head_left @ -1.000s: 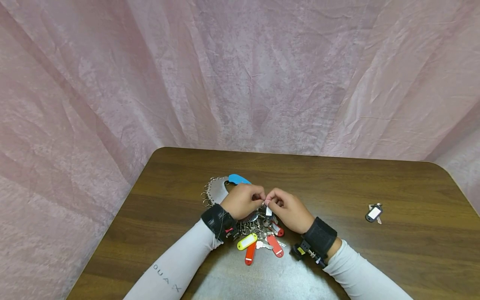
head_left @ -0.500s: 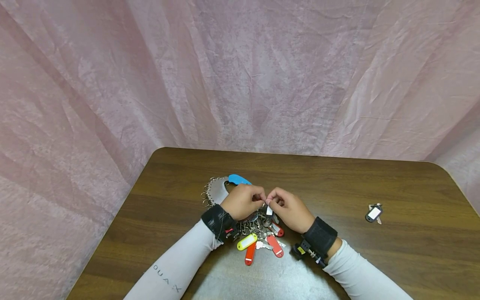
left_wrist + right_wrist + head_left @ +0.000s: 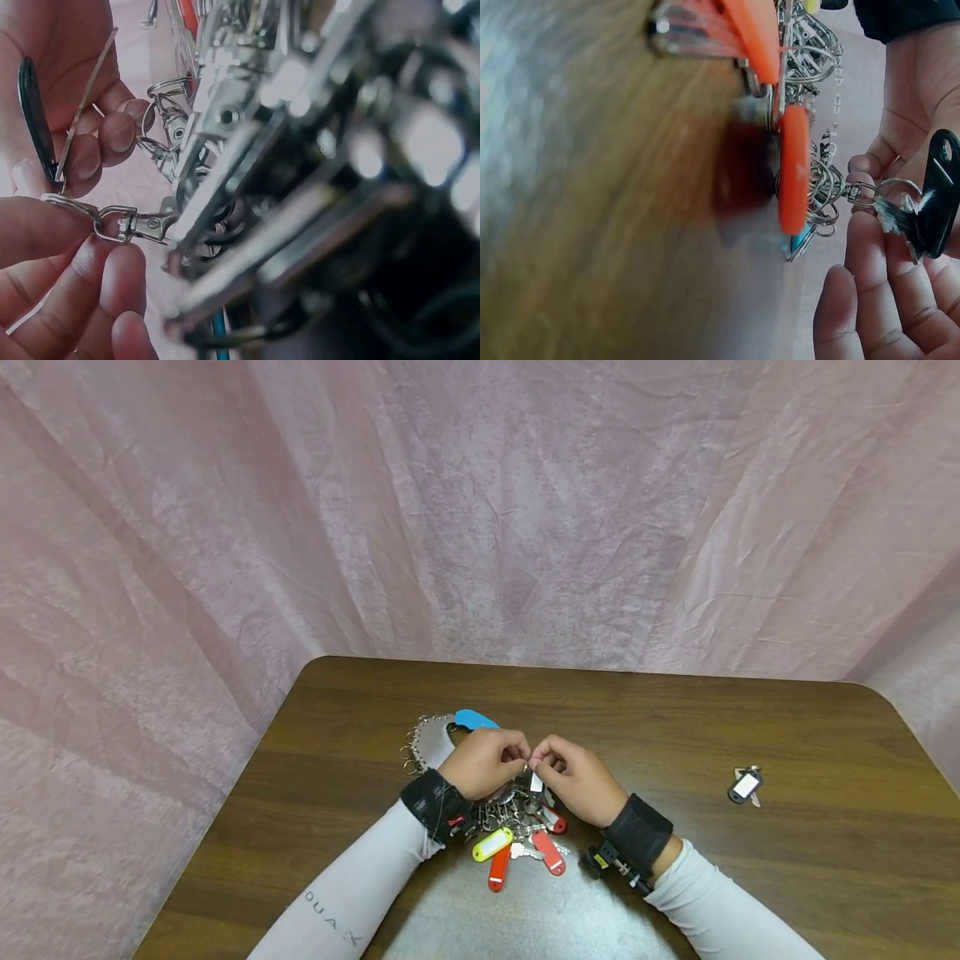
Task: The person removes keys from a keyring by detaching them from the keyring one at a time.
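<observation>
In the head view, my left hand (image 3: 487,764) and right hand (image 3: 581,781) meet fingertip to fingertip above a bunch of keys. Both pinch a small metal split ring (image 3: 69,202), which the left wrist view shows linked to the loop of a swivel clasp (image 3: 150,223). From this ring hang a black key tag (image 3: 941,195) and a key (image 3: 86,105). The clasp belongs to a crescent-shaped metal key holder (image 3: 433,742) with a blue handle (image 3: 474,719), partly hidden under my left hand.
A yellow tag (image 3: 492,844) and red tags (image 3: 498,868) with keys spread out below my hands. Another black key tag (image 3: 744,787) with keys lies apart on the wooden table (image 3: 847,860), to the right. A pink curtain (image 3: 480,527) hangs behind the table.
Both hands stay almost in place, pinching at the same spot, with only slight shifts of the fingers and black tag. The whole head view has moved a little.
</observation>
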`<action>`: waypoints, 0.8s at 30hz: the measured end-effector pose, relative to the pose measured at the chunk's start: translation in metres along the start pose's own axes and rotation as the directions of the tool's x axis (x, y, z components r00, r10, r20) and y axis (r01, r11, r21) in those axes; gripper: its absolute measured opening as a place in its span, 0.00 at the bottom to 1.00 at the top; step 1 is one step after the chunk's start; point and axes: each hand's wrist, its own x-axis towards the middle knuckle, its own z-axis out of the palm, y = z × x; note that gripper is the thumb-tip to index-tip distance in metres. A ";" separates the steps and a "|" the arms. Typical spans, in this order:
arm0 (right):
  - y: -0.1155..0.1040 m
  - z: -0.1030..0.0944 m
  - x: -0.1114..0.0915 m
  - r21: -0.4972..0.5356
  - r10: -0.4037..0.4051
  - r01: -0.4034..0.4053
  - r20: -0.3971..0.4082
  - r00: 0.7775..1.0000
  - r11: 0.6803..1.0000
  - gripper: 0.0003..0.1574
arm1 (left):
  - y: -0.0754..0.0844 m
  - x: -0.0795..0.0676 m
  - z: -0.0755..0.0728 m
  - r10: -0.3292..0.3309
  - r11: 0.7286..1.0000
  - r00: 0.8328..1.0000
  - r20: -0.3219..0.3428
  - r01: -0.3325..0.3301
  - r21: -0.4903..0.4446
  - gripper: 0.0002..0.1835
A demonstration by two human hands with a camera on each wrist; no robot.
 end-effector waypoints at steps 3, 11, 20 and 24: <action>-0.001 -0.001 0.000 -0.007 0.003 -0.003 -0.011 1.000 1.000 0.04 | -0.001 0.000 0.000 -0.008 1.000 1.000 0.002 0.008 0.004 0.03; 0.000 -0.003 0.001 -0.029 -0.006 0.005 -0.050 0.999 1.000 0.03 | -0.001 -0.001 -0.001 -0.039 0.999 0.999 -0.002 0.039 -0.004 0.03; 0.001 -0.008 0.001 -0.019 0.006 -0.007 -0.070 0.998 1.000 0.03 | -0.007 0.001 0.002 -0.058 0.998 0.998 -0.004 0.058 -0.015 0.03; 0.003 -0.011 0.000 -0.015 0.010 -0.011 -0.073 0.997 1.000 0.03 | -0.009 0.001 0.003 -0.088 0.996 0.996 0.006 0.088 -0.013 0.03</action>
